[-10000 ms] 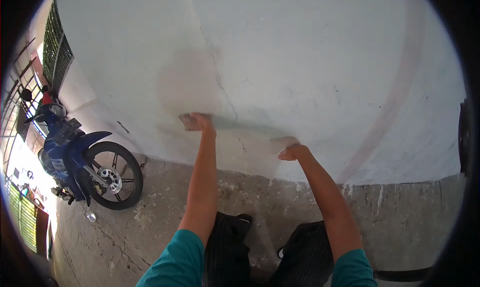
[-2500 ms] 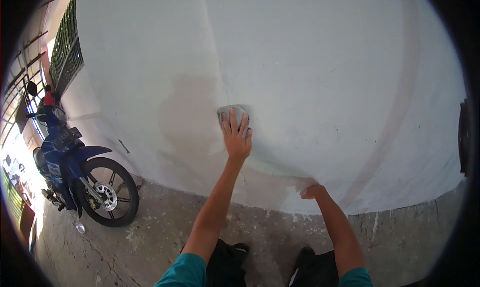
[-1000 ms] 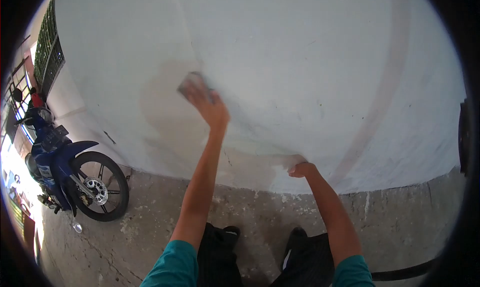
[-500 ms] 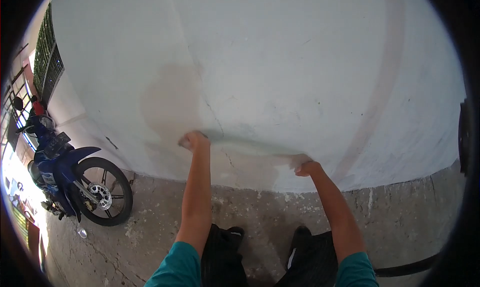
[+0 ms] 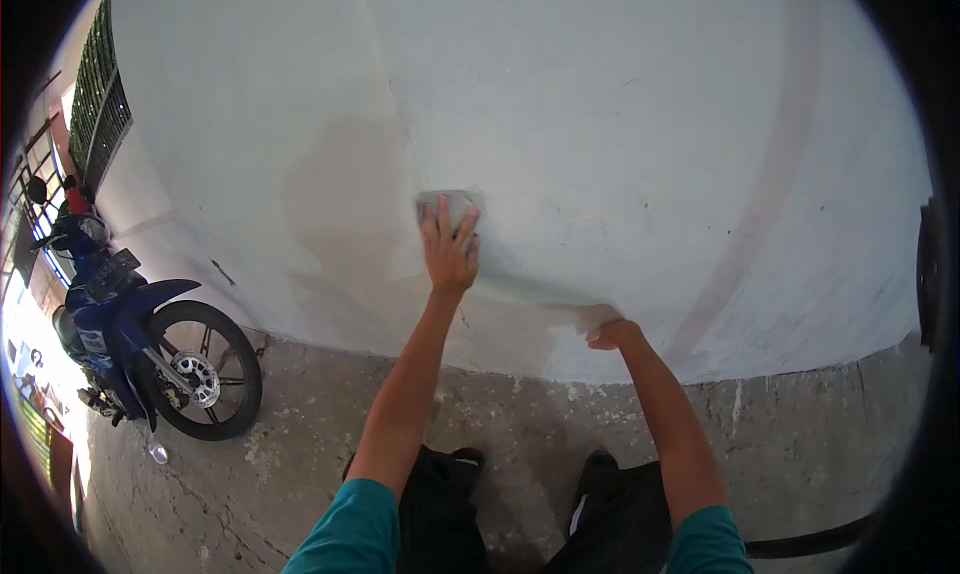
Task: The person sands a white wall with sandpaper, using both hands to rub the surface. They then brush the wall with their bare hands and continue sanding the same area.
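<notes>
A pale wall fills most of the view, with a thin crack and scuffs on it. Against it, my left hand presses a small grey sheet that looks like sandpaper, fingers spread over it. The sheet's upper edge shows beyond the fingertips; the palm hides the rest. Lower and to the right, my right hand is curled into a loose fist against the wall, its shadow beside it. Nothing shows in that fist.
A blue motorbike stands on the left, its front wheel close to the wall. Rough concrete floor runs along the wall's foot, under my shoes. A black hose-like thing lies at lower right; a dark object is at the right edge.
My left hand has moved up and to the right along the wall, from a curled pose to a flat one over the grey sheet. The right hand stays in about the same place.
</notes>
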Demonstrator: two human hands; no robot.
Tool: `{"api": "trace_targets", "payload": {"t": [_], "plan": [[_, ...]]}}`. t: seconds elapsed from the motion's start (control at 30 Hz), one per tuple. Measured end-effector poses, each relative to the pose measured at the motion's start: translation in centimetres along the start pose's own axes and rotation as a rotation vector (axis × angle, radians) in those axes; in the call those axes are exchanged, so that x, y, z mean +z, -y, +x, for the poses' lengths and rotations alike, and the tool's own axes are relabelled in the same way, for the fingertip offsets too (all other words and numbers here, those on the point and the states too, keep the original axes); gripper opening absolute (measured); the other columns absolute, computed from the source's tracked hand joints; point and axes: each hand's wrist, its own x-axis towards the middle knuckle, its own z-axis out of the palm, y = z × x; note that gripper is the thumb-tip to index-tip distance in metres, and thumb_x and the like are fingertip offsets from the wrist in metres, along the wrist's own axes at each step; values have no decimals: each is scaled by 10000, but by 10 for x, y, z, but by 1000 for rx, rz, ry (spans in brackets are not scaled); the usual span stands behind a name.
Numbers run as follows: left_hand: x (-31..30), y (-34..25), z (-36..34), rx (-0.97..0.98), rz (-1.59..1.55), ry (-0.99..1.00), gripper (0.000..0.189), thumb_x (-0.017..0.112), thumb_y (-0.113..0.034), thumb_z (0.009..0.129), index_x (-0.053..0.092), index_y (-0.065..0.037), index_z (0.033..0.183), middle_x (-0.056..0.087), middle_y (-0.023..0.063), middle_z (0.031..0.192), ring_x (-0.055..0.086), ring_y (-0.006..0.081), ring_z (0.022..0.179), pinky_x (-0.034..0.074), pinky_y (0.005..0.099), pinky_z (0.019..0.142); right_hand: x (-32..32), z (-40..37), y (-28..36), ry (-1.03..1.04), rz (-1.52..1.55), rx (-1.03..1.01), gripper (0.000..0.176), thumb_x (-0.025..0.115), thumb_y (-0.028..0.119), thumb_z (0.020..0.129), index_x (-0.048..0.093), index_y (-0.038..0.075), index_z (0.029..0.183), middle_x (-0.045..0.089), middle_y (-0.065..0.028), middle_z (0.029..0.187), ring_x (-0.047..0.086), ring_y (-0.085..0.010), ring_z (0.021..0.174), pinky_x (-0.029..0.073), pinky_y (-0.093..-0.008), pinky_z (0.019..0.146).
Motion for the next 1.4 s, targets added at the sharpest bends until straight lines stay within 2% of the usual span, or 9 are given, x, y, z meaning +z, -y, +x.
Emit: {"api": "trace_targets", "payload": {"t": [0.3,0.47,0.57,0.7,0.87,0.93,1.03,1.17,1.4], "plan": [[-15,48,61,-648,-486,-654,517,390,-275,944,263,-62,1397,123,132,1487,156,314,1358,175,459,1080,8,8,-12,-15,56,-92,515,522,408,774,509,209,1248,493,-60,1296,427,-238,1223,337,-339,1022],[17,111,-52,-1789,-1187,-878,487,418,-235,924,308,-78,1372,284,51,1442,292,239,1300,229,348,1071,36,32,-37,-133,42,-41,550,596,305,751,470,186,1273,504,-74,1269,414,-242,1230,332,-338,1031],[39,116,-96,-2044,-1164,-727,493,434,-234,922,307,-74,1370,294,66,1428,311,236,1280,257,359,1051,9,-6,-30,-213,62,-117,559,619,260,731,467,176,1263,473,-81,1288,410,-252,1228,343,-338,1022],[25,112,-45,-1815,-1000,-835,501,455,-232,918,305,-68,1367,308,86,1409,337,232,1254,294,374,1023,19,4,-46,-210,77,-125,549,561,273,756,434,182,1283,417,-72,1341,394,-248,1236,329,-333,1021],[-25,64,73,-834,-895,-874,485,397,-266,955,285,-52,1375,247,148,1420,254,251,1298,217,401,1064,-4,-30,-29,-192,81,-103,557,591,166,688,484,186,1234,468,-66,1281,429,-249,1200,369,-333,999],[-33,32,94,-616,-496,-683,499,329,-200,965,175,-32,1409,304,123,1414,259,287,1302,221,412,1072,22,-2,-45,-299,70,-186,577,603,142,665,489,185,1229,503,-61,1233,456,-251,1169,394,-345,972],[-28,-7,81,-325,-165,-314,517,393,-211,927,262,-57,1403,99,126,1500,88,358,1362,100,476,1093,-23,-53,-13,-149,243,-114,593,616,140,651,489,186,1229,513,-64,1223,461,-249,1165,397,-342,971],[-7,-29,36,-118,119,-94,581,460,-206,855,291,-112,1404,117,179,1484,117,440,1334,146,531,1070,-25,-45,-4,-146,147,-47,626,630,143,638,478,189,1244,521,-74,1222,457,-242,1176,386,-330,986],[-15,2,59,-334,-23,-307,545,355,-304,937,228,-76,1415,128,176,1479,128,384,1346,155,485,1080,-8,-22,-13,-105,151,7,600,577,202,696,443,213,1281,401,-55,1363,378,-222,1256,355,-309,1015]]}}
